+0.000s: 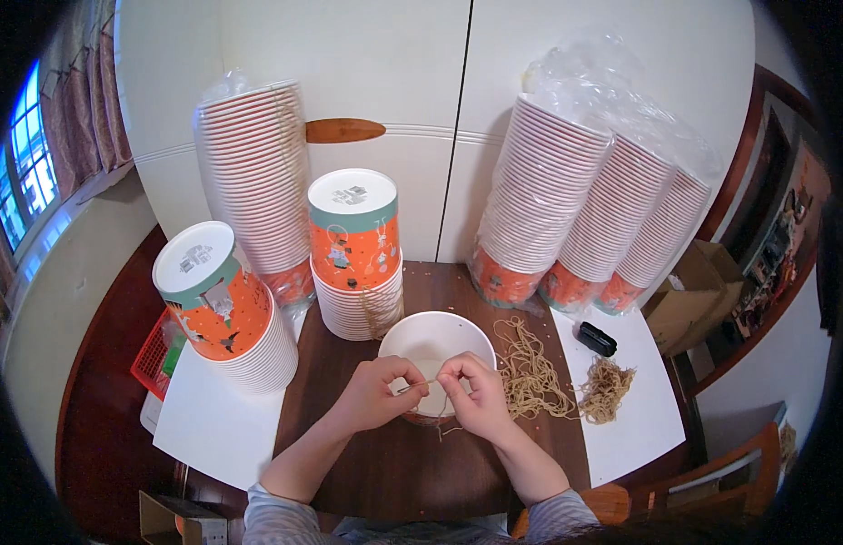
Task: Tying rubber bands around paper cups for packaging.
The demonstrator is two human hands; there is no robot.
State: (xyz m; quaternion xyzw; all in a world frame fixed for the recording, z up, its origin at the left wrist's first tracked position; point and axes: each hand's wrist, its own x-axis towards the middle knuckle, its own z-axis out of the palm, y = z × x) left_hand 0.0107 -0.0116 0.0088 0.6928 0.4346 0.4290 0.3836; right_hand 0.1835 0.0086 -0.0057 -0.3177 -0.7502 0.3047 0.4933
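Observation:
My left hand point(378, 392) and my right hand point(477, 392) meet over a white paper bucket point(440, 329) that stands mouth up on the dark table strip. Thumb and forefinger of each hand are closed in a pinch on a thin tan string point(429, 382). A short stretch of it runs between the fingertips, and loose ends dangle in front of the bucket. Right of the bucket lies a loose heap of tan string point(533, 374). Another tangle of string point(606, 391) rests farther right on the white tabletop, below a small black object point(596, 339) whose kind I cannot make out.
Two stacks of upturned orange buckets point(353, 245) point(223, 309) stand at the left. Behind them rises a tall bucket stack in clear plastic point(253, 173). Several more wrapped stacks point(549, 182) fill the back right. A cardboard box point(699, 295) and a wooden chair point(712, 486) sit beyond the table.

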